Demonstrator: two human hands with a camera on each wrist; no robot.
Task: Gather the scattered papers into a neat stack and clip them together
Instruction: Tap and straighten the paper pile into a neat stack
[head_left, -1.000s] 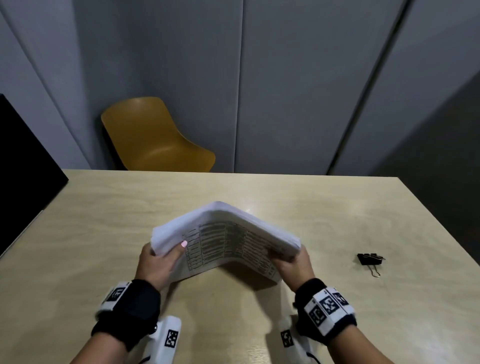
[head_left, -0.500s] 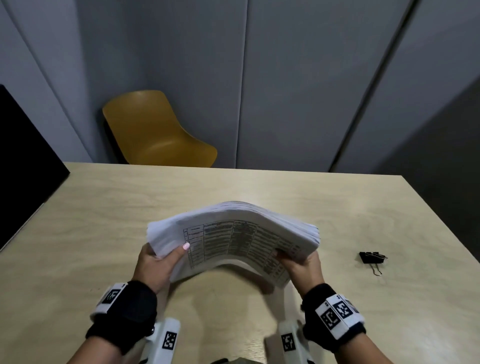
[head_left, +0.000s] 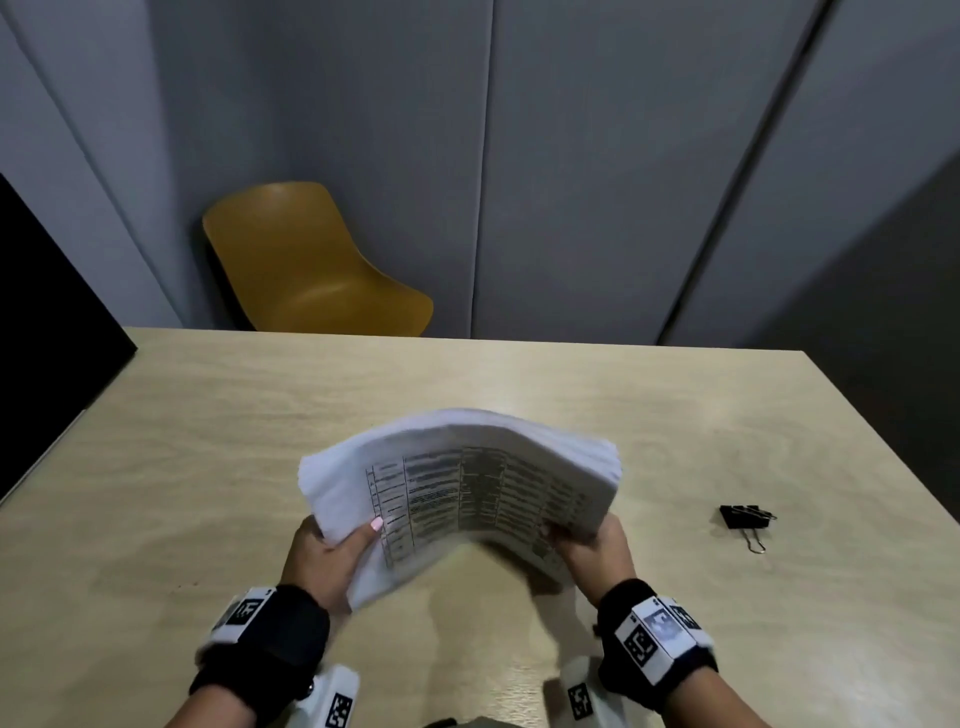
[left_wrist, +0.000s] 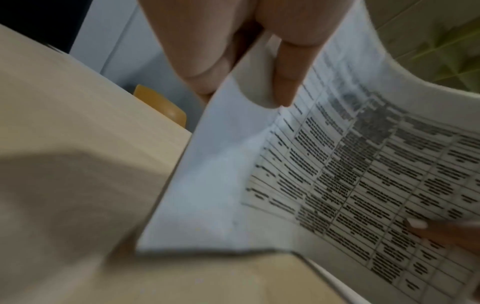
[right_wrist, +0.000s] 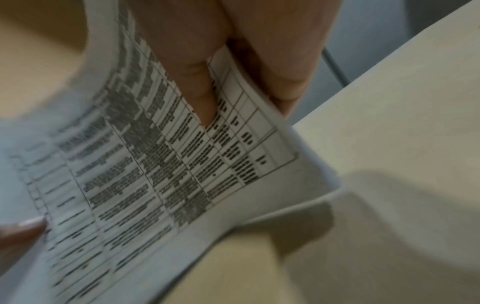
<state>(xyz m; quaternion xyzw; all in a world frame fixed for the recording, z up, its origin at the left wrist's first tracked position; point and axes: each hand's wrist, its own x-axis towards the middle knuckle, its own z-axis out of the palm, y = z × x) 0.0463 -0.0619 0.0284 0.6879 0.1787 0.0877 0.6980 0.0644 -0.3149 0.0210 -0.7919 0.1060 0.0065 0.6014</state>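
Grey panel wall (head_left: 597, 156) behind, mustard chair (head_left: 311, 265) pushed against the far edge of a light wood table (head_left: 208, 441); dark panel (head_left: 47, 312) at the left. Paper stack (head_left: 467, 483) is held above the table near the front centre, bowed upward in an arch, printed table grid facing the person. Left hand (head_left: 327, 561) grips the stack's left end, thumb on the printed face, fingers behind. Right hand (head_left: 592, 551) grips the right end the same way, thumb on the sheet, fingers wrapped around the back. Wrist views are blurry but confirm both pinches on the sheets. Black binder clip (head_left: 745, 519) lies on the table, well apart to the right of the stack, untouched, wire handles out.
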